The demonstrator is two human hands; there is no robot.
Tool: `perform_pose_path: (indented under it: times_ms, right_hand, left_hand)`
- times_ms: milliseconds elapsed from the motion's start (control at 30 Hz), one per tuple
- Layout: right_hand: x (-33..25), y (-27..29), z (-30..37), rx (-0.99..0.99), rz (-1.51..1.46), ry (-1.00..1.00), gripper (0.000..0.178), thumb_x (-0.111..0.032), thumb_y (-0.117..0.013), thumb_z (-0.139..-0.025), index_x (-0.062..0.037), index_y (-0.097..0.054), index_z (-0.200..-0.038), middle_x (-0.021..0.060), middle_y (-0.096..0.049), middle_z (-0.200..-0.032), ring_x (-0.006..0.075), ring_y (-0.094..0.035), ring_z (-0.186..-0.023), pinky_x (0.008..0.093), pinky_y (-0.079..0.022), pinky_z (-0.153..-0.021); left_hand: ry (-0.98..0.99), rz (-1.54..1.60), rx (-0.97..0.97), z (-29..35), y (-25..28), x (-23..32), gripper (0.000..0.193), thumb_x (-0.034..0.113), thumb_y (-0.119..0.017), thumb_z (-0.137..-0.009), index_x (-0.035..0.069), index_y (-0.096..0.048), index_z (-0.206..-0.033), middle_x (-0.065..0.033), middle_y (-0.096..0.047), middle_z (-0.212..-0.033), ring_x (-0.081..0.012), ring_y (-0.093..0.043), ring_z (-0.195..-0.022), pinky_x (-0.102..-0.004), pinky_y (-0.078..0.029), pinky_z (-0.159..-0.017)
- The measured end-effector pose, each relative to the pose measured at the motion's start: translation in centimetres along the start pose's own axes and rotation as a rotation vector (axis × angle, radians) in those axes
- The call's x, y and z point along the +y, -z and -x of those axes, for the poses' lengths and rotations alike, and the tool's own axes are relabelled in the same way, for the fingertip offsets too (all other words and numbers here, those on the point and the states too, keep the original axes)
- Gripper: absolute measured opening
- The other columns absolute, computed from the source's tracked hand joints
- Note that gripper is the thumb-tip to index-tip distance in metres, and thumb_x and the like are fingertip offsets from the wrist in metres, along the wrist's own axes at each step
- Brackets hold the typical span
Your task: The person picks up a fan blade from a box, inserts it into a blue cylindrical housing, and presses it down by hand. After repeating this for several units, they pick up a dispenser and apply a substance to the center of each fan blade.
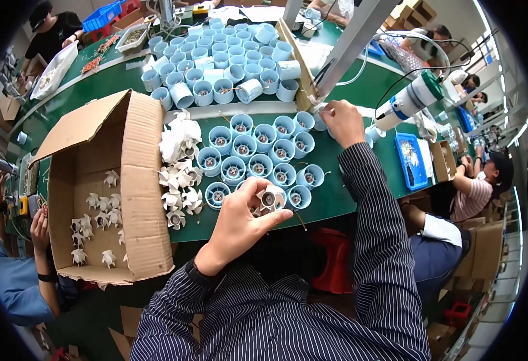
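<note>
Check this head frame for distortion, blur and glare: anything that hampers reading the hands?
Head view: strong fisheye bending with a black rim; even lighting, no harsh glare; left hand holding a small white plastic impeller is sharp; right hand slightly soft.

A long green workbench [360,180] curved across the middle of the frame, with a second green bench [104,75] behind it at upper left. Grey metal uprights [354,42] rose at top centre. A red stool [335,259] stood on the floor at lower centre. Daylight entered along the right edge.
</note>
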State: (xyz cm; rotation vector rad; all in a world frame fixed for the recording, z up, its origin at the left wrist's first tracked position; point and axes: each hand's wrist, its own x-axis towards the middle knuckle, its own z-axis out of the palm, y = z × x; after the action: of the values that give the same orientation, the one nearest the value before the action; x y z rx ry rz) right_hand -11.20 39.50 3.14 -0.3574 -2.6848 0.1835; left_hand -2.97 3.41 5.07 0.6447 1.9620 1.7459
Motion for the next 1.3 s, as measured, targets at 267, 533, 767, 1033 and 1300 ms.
perform_pose_path:
  times_ms: [267, 533, 767, 1033, 1300]
  right_hand:
    - [-11.1, 8.9, 13.0, -0.199, -0.82, 0.43, 0.026, 0.0, -0.087, -0.085, -0.0032, -0.075, -0.109, 0.0089, -0.074, -0.098, 0.0197, -0.067, -0.077, 0.0316, -0.054, -0.067]
    - [-8.6, 7.9, 15.0, 0.018, -0.658, 0.315, 0.013, 0.001, -0.08, -0.093, -0.0013, -0.073, -0.104, 0.0087, -0.074, -0.093, 0.0172, -0.066, -0.074, 0.0304, -0.052, -0.068]
    - [-4.1, 5.6, 13.5, -0.198, -0.678, -0.18, 0.011, -0.007, -0.074, -0.101, 0.0026, -0.07, -0.101, 0.0091, -0.072, -0.085, 0.0164, -0.065, -0.074, 0.0308, -0.051, -0.068]
    - [-3.3, 5.2, 13.3, -0.322, -0.596, -0.091, 0.013, -0.009, -0.074, -0.1, 0.0035, -0.072, -0.102, 0.0095, -0.072, -0.083, 0.0171, -0.064, -0.071, 0.0331, -0.051, -0.067]
    - [-4.2, 5.4, 13.5, -0.257, -0.482, 0.012, 0.014, -0.009, -0.08, -0.093, 0.0014, -0.075, -0.101, 0.0105, -0.072, -0.088, 0.0209, -0.065, -0.073, 0.0356, -0.052, -0.069]
  left_hand:
    - [0.022, 0.195, 0.059, 0.2, -0.4, -1.1, 0.039, 0.015, -0.09, -0.094, -0.001, -0.069, -0.122, -0.0017, -0.075, -0.1, -0.0052, -0.069, -0.086, -0.0224, -0.056, -0.074]
    - [0.284, 0.465, -0.129, -0.4, -1.9, 0.0, 0.038, 0.017, -0.083, -0.101, -0.003, -0.068, -0.13, -0.0025, -0.074, -0.099, -0.0083, -0.069, -0.078, -0.0215, -0.054, -0.068]
    - [0.247, 0.67, -0.126, 0.0, -2.3, -1.2, 0.038, 0.01, -0.077, -0.1, -0.002, -0.067, -0.135, -0.0074, -0.069, -0.12, -0.0139, -0.07, -0.105, -0.0245, -0.056, -0.087]
    - [0.125, 0.451, -0.079, 0.4, -2.6, -2.1, 0.046, 0.0, -0.078, -0.096, -0.001, -0.062, -0.139, -0.0082, -0.068, -0.125, -0.0145, -0.067, -0.117, -0.0293, -0.057, -0.099]
    - [0.025, 0.316, -0.093, 0.5, -2.9, -1.7, 0.052, -0.008, -0.074, -0.095, -0.001, -0.057, -0.144, -0.0093, -0.066, -0.129, -0.0146, -0.068, -0.118, -0.0294, -0.058, -0.101]
